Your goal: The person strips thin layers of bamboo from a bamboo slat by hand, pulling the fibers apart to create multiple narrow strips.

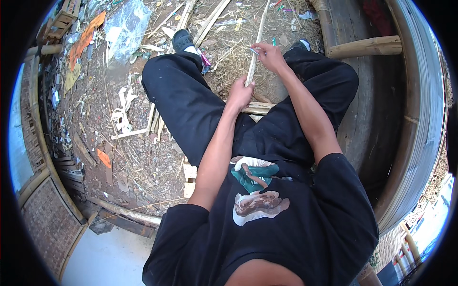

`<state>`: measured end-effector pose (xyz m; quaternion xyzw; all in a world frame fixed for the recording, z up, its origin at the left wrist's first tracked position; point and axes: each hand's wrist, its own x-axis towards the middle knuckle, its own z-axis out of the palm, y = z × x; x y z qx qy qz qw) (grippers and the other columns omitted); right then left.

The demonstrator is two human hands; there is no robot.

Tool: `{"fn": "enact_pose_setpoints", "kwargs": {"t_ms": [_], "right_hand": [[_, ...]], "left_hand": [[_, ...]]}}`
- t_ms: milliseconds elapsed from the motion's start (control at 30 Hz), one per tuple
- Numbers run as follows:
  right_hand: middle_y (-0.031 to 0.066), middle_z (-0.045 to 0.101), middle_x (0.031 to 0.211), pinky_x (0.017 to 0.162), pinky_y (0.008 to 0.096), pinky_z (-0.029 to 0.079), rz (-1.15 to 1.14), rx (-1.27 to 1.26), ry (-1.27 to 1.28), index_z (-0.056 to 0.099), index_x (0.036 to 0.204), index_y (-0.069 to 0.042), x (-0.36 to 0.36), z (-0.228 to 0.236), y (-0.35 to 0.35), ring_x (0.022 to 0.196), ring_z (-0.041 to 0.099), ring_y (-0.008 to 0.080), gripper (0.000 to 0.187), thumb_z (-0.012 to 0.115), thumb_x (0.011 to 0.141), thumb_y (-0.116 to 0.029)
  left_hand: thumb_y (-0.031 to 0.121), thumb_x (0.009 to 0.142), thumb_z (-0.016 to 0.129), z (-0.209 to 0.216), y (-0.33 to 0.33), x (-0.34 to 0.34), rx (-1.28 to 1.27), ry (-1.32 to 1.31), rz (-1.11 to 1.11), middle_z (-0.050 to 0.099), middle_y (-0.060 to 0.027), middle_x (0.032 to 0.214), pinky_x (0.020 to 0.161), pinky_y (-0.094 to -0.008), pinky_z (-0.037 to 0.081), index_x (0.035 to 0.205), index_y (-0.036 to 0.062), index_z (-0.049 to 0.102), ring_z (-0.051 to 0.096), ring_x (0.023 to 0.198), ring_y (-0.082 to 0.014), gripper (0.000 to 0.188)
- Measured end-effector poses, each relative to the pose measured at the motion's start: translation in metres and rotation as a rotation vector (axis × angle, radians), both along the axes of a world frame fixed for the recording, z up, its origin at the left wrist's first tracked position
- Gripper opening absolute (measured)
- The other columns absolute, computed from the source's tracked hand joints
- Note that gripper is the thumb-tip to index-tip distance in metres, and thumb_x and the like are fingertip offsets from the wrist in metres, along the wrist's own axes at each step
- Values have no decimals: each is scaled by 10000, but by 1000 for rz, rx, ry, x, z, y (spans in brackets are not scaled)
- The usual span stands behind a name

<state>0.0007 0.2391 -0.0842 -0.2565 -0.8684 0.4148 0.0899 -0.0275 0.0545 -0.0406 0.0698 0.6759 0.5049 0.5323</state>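
Observation:
A long, pale bamboo strip (pixel 259 37) slants up and away from between my knees. My left hand (pixel 240 95) is closed around its near end, just above my lap. My right hand (pixel 270 57) is closed beside the strip, farther along it. Between its fingers is a small, thin, pale piece (pixel 254 51) like a narrow blade, lying across the strip. Most of that piece is hidden in the hand, so its kind is unclear. Below my hands, a short bamboo seat or slat (pixel 258 108) shows between my thighs.
Loose bamboo strips (pixel 210 21) lie on the littered ground ahead. A clear plastic sheet (pixel 128 28) and orange scraps (pixel 87 39) are at the far left. On the right, a bamboo crosspiece (pixel 366 46) joins a bamboo frame, close to my right knee. A woven panel (pixel 50 224) stands lower left.

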Motion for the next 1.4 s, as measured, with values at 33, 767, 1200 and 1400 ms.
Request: {"fn": "enact_pose_setpoints", "kwargs": {"t_ms": [33,767,1200,1400], "right_hand": [[113,620,665,628,324,487,17,18,23,666,1093,-144,-1,3,-2,615,614,187,319,497,841,-47],[187,663,836,684,365,497,53,-94,-8,690,1060,-152,1,-1,-8,726,652,306,250,545,868,-86],[200,590,675,630,379,465,75,-70,-117,669,1112,-220,1,7,-8,579,582,270,309,505,878,-102],[196,597,694,635,375,461,79,-40,-21,671,1107,-214,2,-13,-6,587,569,274,299,503,885,-105]], "left_hand": [[138,941,496,-6,-2,0,-1,0,4,418,13,577,311,-250,244,1040,51,490,334,349,-70,132],[147,920,525,-18,-3,-4,-63,245,-52,460,5,583,343,-276,289,919,17,554,394,392,-87,133],[131,922,518,-11,-3,-4,-33,134,1,440,4,575,316,-270,267,910,15,534,364,358,-75,118],[133,913,527,-23,-3,-4,-22,255,-51,456,-2,571,325,-279,289,908,7,549,385,367,-85,128]]}}
